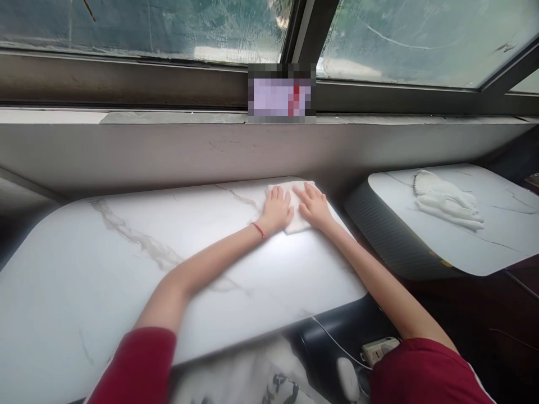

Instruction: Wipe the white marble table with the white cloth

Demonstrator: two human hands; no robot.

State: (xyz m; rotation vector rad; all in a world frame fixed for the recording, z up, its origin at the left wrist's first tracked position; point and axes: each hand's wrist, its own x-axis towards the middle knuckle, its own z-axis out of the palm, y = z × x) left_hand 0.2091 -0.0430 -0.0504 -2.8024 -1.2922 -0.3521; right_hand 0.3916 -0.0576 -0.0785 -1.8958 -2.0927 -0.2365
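Note:
A white cloth (297, 224) lies spread near the far right corner of a white marble-patterned tabletop (126, 280). On its left part rests my left hand (277, 210), palm down with the fingers stretched out. My right hand (314, 205) presses flat on the cloth's right part, its fingers spread. The two hands are close together, thumbs almost meeting. A red string bracelet (258, 229) circles my left wrist.
To the right stands a second marble-patterned table (501, 235) with a crumpled white cloth (448, 202) on it. A wall and window frame (168, 87) run behind both. Below the near edge are a power strip (379, 349), a white cable (337, 341) and patterned fabric (280, 387).

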